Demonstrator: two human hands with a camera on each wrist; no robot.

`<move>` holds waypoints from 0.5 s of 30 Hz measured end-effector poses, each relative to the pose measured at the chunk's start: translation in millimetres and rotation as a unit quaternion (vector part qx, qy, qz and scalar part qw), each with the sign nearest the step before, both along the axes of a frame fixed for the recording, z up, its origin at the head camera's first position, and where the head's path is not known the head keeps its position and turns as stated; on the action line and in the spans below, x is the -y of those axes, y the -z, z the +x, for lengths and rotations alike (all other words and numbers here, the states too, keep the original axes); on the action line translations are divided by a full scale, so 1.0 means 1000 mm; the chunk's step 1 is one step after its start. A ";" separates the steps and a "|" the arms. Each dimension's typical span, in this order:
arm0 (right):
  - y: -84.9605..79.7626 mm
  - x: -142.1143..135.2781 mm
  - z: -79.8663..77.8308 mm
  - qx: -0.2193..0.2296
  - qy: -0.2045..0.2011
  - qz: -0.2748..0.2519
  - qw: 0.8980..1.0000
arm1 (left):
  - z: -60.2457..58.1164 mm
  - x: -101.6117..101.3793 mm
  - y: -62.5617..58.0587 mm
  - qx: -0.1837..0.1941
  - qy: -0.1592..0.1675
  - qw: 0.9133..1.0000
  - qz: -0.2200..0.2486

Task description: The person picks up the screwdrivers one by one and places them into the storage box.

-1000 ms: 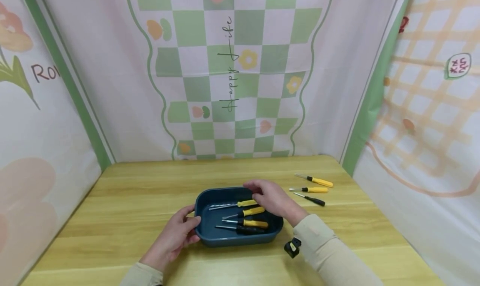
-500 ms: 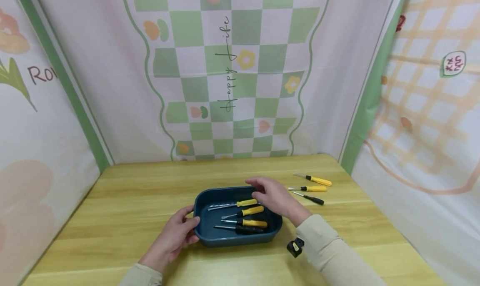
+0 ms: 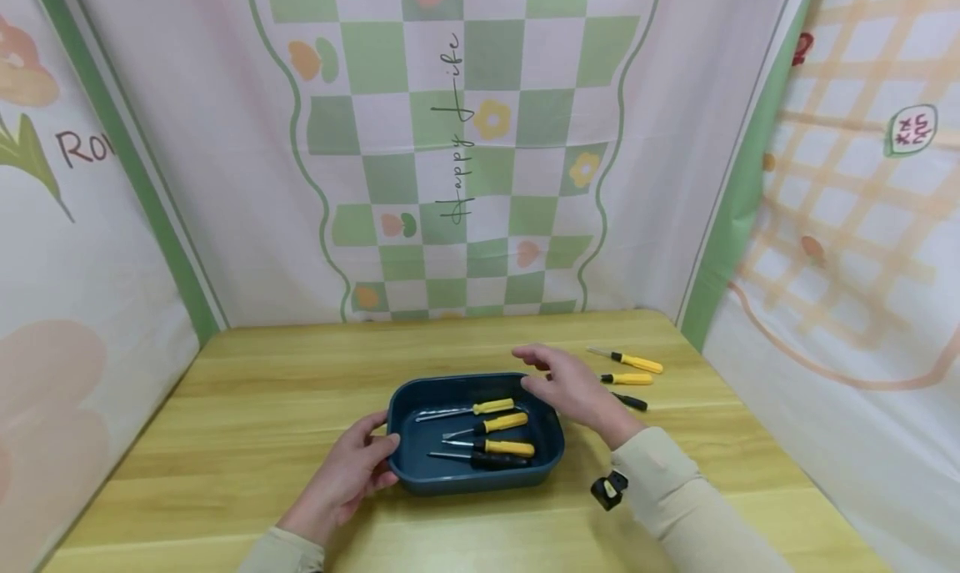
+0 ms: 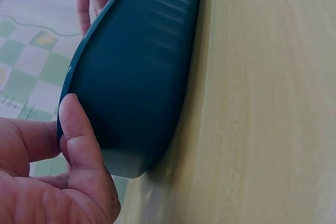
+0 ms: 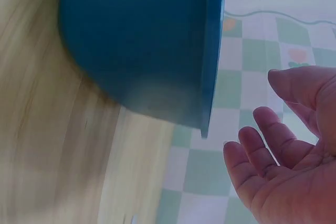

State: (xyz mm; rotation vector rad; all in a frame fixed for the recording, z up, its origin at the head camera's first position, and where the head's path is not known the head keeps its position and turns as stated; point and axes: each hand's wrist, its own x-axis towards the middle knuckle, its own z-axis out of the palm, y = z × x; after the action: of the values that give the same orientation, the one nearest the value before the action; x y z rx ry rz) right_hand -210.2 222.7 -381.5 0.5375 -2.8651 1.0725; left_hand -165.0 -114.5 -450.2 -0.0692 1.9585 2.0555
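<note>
Fingers of the left hand (image 3: pixel 347 475) curl around the near-left corner of the dark blue oval plastic tray (image 3: pixel 405 466), the thumb pressed on its rim; the left wrist view shows that thumb (image 4: pixel 79 140) flat against the ribbed outer wall of the tray (image 4: pixel 142 72). Over the tray's far-right corner, right of centre in the head view, the right hand (image 3: pixel 572 384) hovers with its fingers loosely spread and holding nothing; the right wrist view shows the relaxed, parted fingers (image 5: pixel 262 150) apart from the tray's rim (image 5: pixel 212 51).

Inside the tray, just below the middle of the head view, lie four screwdrivers roughly parallel, tips pointing left: three yellow-handled screwdrivers (image 3: pixel 491 424) and, nearest the lower edge of the frame, one black-handled screwdriver (image 3: pixel 480 459).

On the light wooden table (image 3: pixel 247 406), right of the tray, three more tools lie near each other: a yellow-handled screwdriver at the far right (image 3: pixel 633 361), a second yellow-handled one (image 3: pixel 628 379) just beyond the right hand's knuckles, and a small black-handled screwdriver (image 3: pixel 632 402) partly hidden by the hand. A small black clip-like device (image 3: pixel 608 490) sits below the right sleeve.
</note>
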 end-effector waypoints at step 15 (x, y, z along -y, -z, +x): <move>0.002 -0.030 0.000 -0.039 0.023 0.019 0.999 | 0.000 0.000 -0.001 0.006 -0.003 1.000 0.003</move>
State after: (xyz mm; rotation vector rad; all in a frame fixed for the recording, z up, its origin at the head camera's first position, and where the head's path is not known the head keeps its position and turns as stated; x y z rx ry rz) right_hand -210.2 252.7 -383.2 0.5011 -2.8214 0.9698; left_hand -164.5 -114.2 -449.4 -0.0853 1.9470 2.0596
